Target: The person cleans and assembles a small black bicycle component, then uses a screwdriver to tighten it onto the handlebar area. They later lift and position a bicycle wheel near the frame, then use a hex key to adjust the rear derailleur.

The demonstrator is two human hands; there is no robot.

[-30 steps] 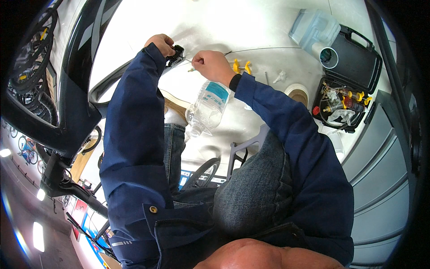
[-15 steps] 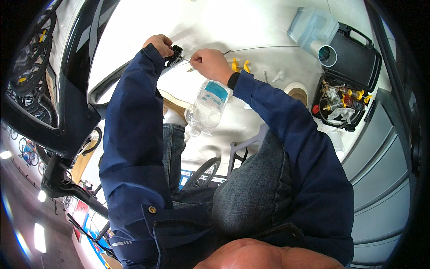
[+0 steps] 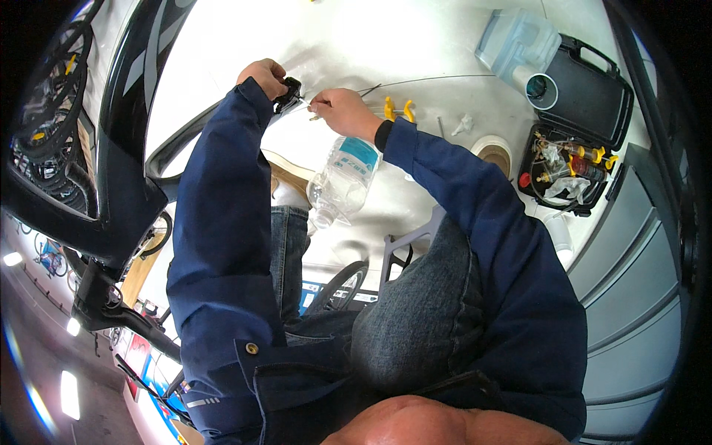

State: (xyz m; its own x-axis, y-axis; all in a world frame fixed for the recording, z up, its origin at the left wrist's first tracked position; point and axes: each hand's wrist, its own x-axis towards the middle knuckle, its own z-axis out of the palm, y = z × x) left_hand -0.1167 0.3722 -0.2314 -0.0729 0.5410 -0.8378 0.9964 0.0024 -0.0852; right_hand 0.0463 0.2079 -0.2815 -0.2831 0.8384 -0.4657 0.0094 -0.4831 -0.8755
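At the top centre-left, my left hand is closed around a small black part that looks like a bicycle brake caliper, beside a black frame tube. My right hand is just to its right, thumb and fingers pinched on a thin light-coloured piece pointing at the caliper. A small brass-coloured end shows below those fingertips; whether it belongs to the same piece I cannot tell. A clear plastic bottle with a blue label lies tilted beneath my right wrist.
A black bicycle frame fills the left side. On the floor to the right are yellow clamp-like pieces, a tape roll, a translucent blue jug and an opened black toolbox with yellow-capped syringes. Grey drawers stand at far right.
My right hand has turned and shifted slightly left, closer to the caliper, so its pinching fingertips now show. My left hand stays on the caliper.
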